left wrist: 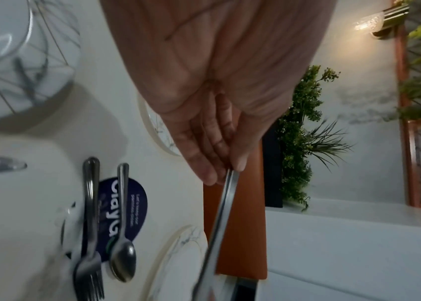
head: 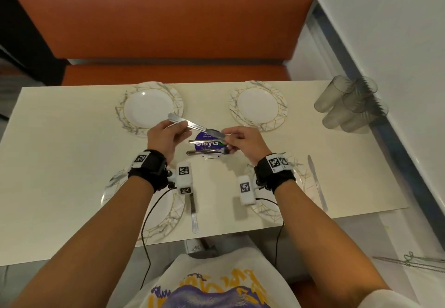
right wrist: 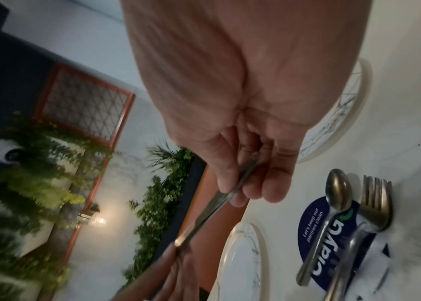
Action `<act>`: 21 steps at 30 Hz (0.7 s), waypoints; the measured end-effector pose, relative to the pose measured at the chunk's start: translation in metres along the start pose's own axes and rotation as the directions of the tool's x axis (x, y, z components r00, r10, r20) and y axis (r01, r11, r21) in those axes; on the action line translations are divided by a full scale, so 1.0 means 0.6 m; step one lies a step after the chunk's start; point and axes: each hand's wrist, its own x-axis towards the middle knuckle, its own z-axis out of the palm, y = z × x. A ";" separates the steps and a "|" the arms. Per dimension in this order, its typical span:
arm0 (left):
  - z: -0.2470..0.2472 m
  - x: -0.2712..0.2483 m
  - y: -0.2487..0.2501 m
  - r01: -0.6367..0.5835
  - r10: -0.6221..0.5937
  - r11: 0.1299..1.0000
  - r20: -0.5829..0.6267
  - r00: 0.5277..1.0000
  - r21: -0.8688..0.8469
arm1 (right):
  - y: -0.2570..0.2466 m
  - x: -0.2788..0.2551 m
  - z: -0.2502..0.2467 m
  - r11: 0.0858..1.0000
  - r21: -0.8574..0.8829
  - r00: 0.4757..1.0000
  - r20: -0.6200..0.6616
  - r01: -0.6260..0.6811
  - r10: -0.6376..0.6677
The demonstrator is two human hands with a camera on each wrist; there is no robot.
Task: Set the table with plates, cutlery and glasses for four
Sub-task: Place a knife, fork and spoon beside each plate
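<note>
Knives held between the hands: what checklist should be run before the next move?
1. Left hand grips the knives at the handle end: ok.
2. Right hand pinches the blade end: ok; whether it holds one knife or all of them: cannot tell.
3. Knife beside the far-left plate and the far-right plate: not ok, none is laid there.
4. Spoon and fork set at a place: not ok, they lie at the table's middle.
5. Glasses set at the places: not ok, they are clustered at the far right corner.
</note>
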 end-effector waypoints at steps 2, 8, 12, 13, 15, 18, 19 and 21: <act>0.017 0.005 -0.005 -0.007 0.006 0.999 -0.024 1.000 -0.043 | 0.001 -0.006 0.011 0.998 -0.058 0.998 0.068 0.006 -0.002; 0.074 0.007 -0.038 0.005 -0.008 0.998 0.043 0.999 0.055 | 0.012 -0.002 0.024 0.994 -0.103 0.993 0.105 -0.039 0.050; 0.099 0.019 -0.070 0.023 -0.031 0.990 0.052 0.998 0.143 | 0.019 0.015 0.011 0.986 -0.150 0.988 0.124 -0.073 0.092; 0.106 0.022 -0.073 0.022 -0.030 0.986 0.045 0.999 0.164 | 0.021 0.020 0.007 0.982 -0.170 0.986 0.135 -0.078 0.101; 0.119 0.028 -0.079 0.020 -0.033 0.977 0.056 0.998 0.213 | 0.025 0.031 -0.001 0.971 -0.226 0.987 0.123 -0.074 0.104; 0.138 0.039 -0.088 0.024 -0.046 0.968 0.080 0.996 0.251 | 0.029 0.055 -0.016 0.958 -0.278 0.997 0.005 -0.074 0.079; 0.144 0.045 -0.092 0.027 -0.050 0.964 0.080 0.996 0.265 | 0.031 0.066 -0.023 0.955 -0.289 0.997 -0.036 -0.070 0.062; 0.158 0.055 -0.097 0.036 -0.061 0.956 0.077 0.995 0.293 | 0.032 0.088 -0.036 0.950 -0.307 0.997 -0.059 -0.060 0.044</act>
